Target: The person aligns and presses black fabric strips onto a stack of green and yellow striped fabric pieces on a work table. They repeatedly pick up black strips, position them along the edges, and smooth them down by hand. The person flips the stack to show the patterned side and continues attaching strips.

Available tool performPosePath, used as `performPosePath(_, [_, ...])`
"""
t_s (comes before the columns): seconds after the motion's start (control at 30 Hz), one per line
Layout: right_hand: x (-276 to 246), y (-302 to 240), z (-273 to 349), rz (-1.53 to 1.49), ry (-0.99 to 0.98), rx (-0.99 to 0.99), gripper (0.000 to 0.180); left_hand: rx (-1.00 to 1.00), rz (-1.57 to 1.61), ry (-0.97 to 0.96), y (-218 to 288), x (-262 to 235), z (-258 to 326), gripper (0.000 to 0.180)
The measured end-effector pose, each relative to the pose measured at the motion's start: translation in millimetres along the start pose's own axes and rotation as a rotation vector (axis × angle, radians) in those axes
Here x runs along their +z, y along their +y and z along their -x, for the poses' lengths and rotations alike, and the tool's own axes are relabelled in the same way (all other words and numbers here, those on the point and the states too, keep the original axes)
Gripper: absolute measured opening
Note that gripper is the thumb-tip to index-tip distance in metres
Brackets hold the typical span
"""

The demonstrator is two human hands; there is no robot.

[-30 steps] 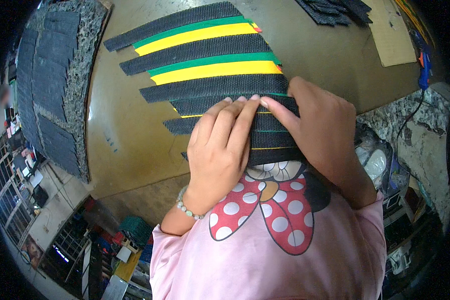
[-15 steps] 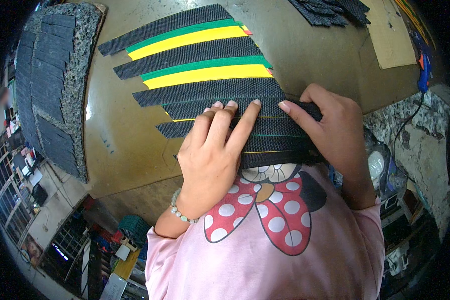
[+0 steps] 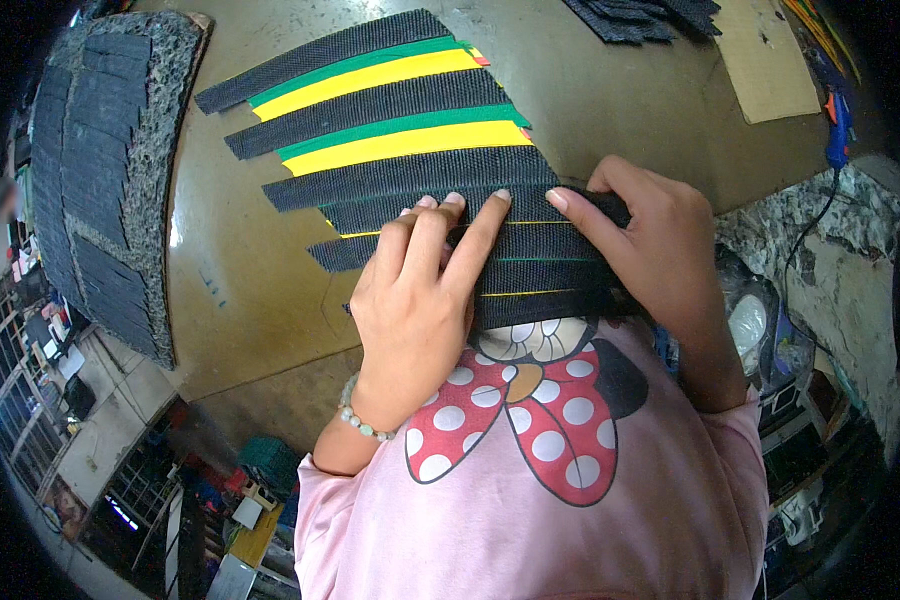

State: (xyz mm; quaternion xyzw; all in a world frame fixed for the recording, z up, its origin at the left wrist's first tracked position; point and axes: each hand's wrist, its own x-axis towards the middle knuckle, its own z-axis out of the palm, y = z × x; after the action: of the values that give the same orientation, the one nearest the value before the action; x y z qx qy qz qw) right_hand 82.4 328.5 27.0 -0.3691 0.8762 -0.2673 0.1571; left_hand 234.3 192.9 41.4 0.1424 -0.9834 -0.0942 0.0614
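Black, green and yellow webbing strips (image 3: 400, 172) lie in close rows on the brown table (image 3: 240, 290), the lowest at its near edge, by the pink shirt (image 3: 490, 530). Left hand (image 3: 410, 265) palm down, fingers slightly apart and resting on the black rows, presumably as a weight against sliding. Right hand (image 3: 660, 235) has thumb and curled fingers together on the right end of one black strip (image 3: 602, 206), likely to keep it aligned with its neighbours; hidden fingertips leave grip firmness uncertain.
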Motion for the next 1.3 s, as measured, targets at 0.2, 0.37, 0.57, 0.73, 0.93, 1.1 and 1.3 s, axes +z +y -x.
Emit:
performPosePath(0.2, [-0.9,0.3,8.2,-0.097,0.056,-0.025,0.023,-0.004,0.016,-0.006,-0.5,1.4,3.1,0.05])
performPosePath(0.37, [21.9,-20.2,18.1,0.212,0.195,-0.498,0.026,-0.026,0.122,0.011,-2.8,6.6,2.1,0.05])
performPosePath(0.57, [-23.2,0.1,-11.8,-0.277,-0.201,-0.383,0.025,0.081,0.122,-0.055,-1.7,13.5,14.1,0.053])
performPosePath(0.73, [-42.1,19.6,-141.4,0.003,0.381,-0.517,0.022,0.111,0.132,-0.094,-4.9,14.9,29.3,0.053])
performPosePath(0.93, [-14.5,2.0,-230.0,0.035,0.371,-0.317,0.037,0.126,0.199,-0.004,-7.7,12.8,22.7,0.049])
performPosePath(1.1, [-14.7,25.7,-252.0,0.147,0.333,-0.268,0.036,0.106,0.383,-0.065,-19.4,-1.3,19.4,0.039])
performPosePath(1.3, [-24.7,57.7,-273.3,-0.391,0.213,-0.207,0.029,0.283,0.39,0.18,-46.6,-33.1,-51.0,0.029])
